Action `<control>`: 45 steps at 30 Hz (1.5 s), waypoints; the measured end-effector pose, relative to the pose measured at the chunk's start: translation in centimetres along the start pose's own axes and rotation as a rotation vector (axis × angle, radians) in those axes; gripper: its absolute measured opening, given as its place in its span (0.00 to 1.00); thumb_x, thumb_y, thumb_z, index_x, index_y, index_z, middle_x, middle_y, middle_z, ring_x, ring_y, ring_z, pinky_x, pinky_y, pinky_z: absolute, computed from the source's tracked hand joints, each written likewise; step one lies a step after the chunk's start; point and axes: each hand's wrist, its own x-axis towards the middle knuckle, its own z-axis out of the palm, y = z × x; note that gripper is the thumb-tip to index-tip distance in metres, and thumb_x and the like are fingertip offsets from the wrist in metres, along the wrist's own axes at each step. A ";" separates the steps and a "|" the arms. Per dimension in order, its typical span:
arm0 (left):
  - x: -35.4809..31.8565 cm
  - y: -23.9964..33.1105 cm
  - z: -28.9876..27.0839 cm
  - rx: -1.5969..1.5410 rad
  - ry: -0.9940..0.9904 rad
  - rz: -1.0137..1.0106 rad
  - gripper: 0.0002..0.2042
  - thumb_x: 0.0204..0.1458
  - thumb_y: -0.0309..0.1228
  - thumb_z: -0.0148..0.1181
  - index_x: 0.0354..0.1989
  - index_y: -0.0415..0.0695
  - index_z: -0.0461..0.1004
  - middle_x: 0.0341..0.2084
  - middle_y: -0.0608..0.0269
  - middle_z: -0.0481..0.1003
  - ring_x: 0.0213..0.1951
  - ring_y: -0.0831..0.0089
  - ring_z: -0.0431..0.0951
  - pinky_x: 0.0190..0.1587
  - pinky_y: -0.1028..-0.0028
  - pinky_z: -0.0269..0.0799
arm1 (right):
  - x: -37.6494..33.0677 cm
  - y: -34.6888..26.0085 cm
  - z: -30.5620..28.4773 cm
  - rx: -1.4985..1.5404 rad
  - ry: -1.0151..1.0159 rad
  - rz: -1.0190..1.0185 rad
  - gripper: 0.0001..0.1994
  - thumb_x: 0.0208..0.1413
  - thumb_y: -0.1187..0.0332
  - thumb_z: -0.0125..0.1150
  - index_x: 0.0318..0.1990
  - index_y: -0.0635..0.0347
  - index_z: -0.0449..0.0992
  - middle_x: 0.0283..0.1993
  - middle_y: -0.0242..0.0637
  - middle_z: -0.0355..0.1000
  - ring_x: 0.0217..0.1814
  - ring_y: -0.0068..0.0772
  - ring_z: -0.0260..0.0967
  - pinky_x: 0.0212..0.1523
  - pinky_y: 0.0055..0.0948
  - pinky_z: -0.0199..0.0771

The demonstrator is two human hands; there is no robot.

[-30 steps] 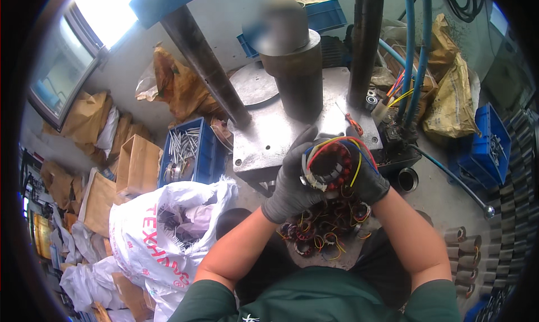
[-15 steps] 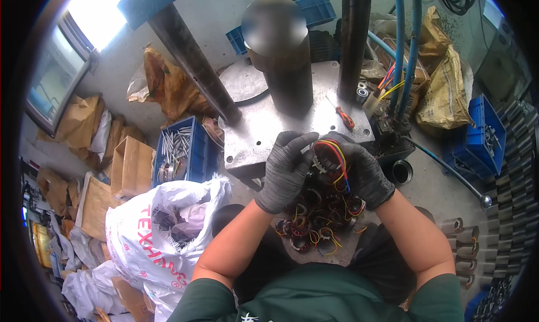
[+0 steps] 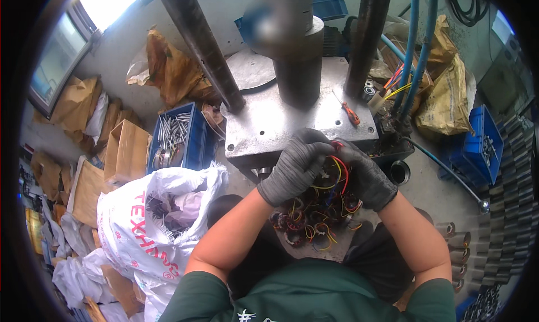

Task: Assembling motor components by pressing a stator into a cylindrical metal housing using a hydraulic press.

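Grey-gloved left hand [image 3: 300, 167] and grey-gloved right hand [image 3: 368, 176] meet at the fingertips, grip closed on thin red and yellow wire leads [image 3: 346, 174] hanging between them. Below, I see piled dark wound rings [image 3: 296, 216]; beyond, orange-handled screwdriver [image 3: 352, 115] on silver steel press bed [image 3: 281, 128].

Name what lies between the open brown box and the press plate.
Head view: a blue bin holding metal rods, with some brown material nearer the plate.

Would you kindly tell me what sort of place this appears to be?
Likely a motor-parts workshop: there is a heavy metal machine, heaped wire-wound rings with coloured leads, and a blue bin of metal rods.
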 end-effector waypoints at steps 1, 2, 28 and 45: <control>0.0 -0.2 0.0 0.039 -0.019 0.043 0.09 0.60 0.20 0.59 0.46 0.44 0.81 0.47 0.59 0.75 0.51 0.62 0.75 0.55 0.65 0.73 | -0.1 0.1 0.1 -0.057 -0.067 -0.058 0.26 0.56 0.63 0.71 0.62 0.58 0.72 0.53 0.33 0.74 0.54 0.26 0.73 0.56 0.30 0.77; 0.0 -0.3 -0.1 0.079 -0.039 0.085 0.09 0.59 0.20 0.60 0.45 0.45 0.82 0.46 0.59 0.75 0.51 0.60 0.75 0.55 0.63 0.73 | -0.1 0.2 0.1 -0.114 -0.135 -0.116 0.27 0.55 0.67 0.72 0.62 0.58 0.72 0.54 0.33 0.73 0.56 0.26 0.72 0.59 0.30 0.76; 0.0 -0.5 1.3 0.329 -0.006 -0.224 0.22 0.39 0.34 0.77 0.44 0.44 0.77 0.39 0.52 0.76 0.43 0.52 0.81 0.48 0.59 0.79 | -0.5 2.9 -0.1 -0.540 -0.028 -0.270 0.57 0.46 0.77 0.81 0.81 0.53 0.48 0.66 0.38 0.67 0.64 0.29 0.68 0.65 0.32 0.75; -0.6 1.8 0.6 -0.679 0.030 -0.479 0.43 0.50 0.32 0.78 0.71 0.39 0.55 0.51 0.52 0.74 0.50 0.69 0.79 0.54 0.67 0.78 | -1.7 -1.4 0.6 -0.004 -0.048 -0.065 0.31 0.57 0.57 0.70 0.67 0.53 0.69 0.60 0.38 0.74 0.58 0.36 0.77 0.49 0.35 0.88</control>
